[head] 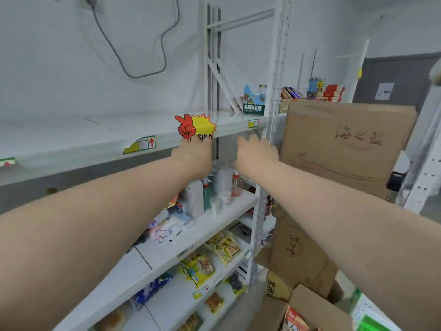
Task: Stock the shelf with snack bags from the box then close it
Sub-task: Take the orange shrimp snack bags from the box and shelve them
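Observation:
Both my arms reach forward and up toward the white top shelf point(95, 142). My left hand point(194, 152) is raised just under the shelf's front edge, below a red and yellow promo tag point(195, 126); its fingers are blurred. My right hand point(256, 151) is beside it, fingers spread, next to the shelf upright point(274, 91). Neither hand visibly holds a bag. An open cardboard box point(307, 309) with an orange snack bag point(294, 320) inside sits at the bottom right. One green and blue snack bag point(254, 101) stands on the top shelf.
Stacked brown cartons point(343, 144) stand right of the shelving. The middle shelf point(210, 225) carries bottles point(225, 182) and packets; lower shelves carry yellow snack bags point(224, 247). A grey cable point(133, 58) hangs on the wall. More snacks point(317, 88) sit on the far shelf.

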